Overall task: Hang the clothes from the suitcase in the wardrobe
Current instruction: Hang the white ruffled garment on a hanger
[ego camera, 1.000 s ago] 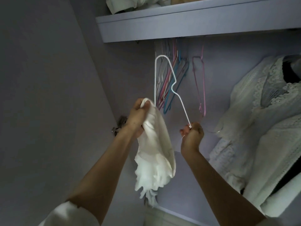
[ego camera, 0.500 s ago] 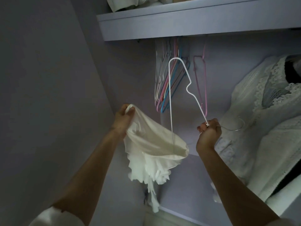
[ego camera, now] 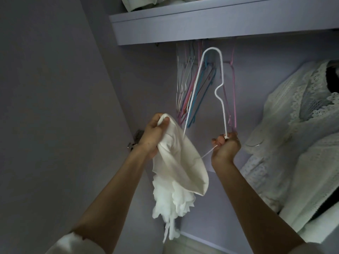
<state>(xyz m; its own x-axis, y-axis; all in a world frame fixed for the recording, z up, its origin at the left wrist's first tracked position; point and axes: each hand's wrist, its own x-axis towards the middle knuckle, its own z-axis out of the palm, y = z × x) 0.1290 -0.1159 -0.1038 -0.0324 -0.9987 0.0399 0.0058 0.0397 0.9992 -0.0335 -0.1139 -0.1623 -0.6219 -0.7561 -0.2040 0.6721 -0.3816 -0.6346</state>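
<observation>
My left hand (ego camera: 153, 136) grips the top edge of a white ruffled garment (ego camera: 176, 173) that hangs down in front of the wardrobe's back wall. My right hand (ego camera: 225, 147) holds a white wire hanger (ego camera: 221, 83) by its neck, with the metal hook sticking out to the right. The hanger is tilted, one shoulder pointing up towards the shelf. Its other end runs down into the opening of the garment.
Several empty coloured hangers (ego camera: 190, 88) and a pink hanger (ego camera: 233, 92) hang under the lilac shelf (ego camera: 201, 24). White lace clothes (ego camera: 293, 134) hang at the right. Folded fabric (ego camera: 139, 3) lies on top of the shelf. The wardrobe side wall (ego camera: 55, 107) stands left.
My hands have come closer together and the hanger has swung more upright. Its lower end has gone deeper into the garment, which now hangs narrower than half a second ago.
</observation>
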